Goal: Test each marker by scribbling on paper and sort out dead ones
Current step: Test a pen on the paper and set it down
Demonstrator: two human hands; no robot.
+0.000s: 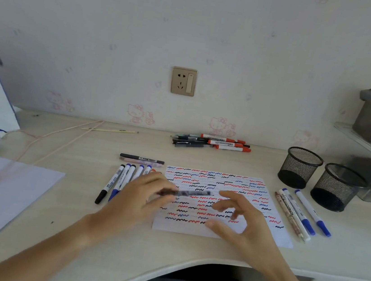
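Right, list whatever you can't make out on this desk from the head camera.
- Pen held by the left hand: motion-blurred; cap state and colour unclear.
- Right hand: blurred fingers; contact with the pen unclear.
- Scribble paper: middle rows hidden by both hands.
- Markers left of the paper: some partly hidden behind the left hand; count uncertain.
- Far pile of pens: labels too small to read.
- Mesh cups: contents not visible.

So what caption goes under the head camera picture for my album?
Left hand holds a dark pen over the scribble-covered white paper; open right hand hovers beside it.
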